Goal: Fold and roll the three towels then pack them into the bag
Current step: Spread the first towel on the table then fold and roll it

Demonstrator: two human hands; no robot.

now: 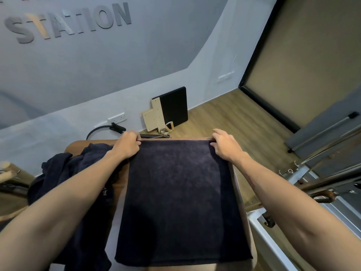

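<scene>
Wall (82, 71): grey, matte, bearing raised metallic letters reading "STATION"; far side. Floor (230, 118): wood-grain planks, far right. Brown padded box (237, 184): smooth upholstered top with rounded corners, serving as work surface. Folded towel (179, 202): dark navy terry, napped pile, rectangular, laid flat on the box, running from the near edge to the far edge. Heap of dark towels (78, 173): same fabric, crumpled, left of the folded one and draping over the box's left side; small stitched lettering shows. Black board (173, 106) with pale plywood bracket: leaning against the far wall. Left hand (128, 144): fingers curled, pinching the folded towel's far-left corner. Right hand (226, 145): fingers curled, pinching the far-right corner. White wall socket (116, 118): low on the wall, far left.
</scene>
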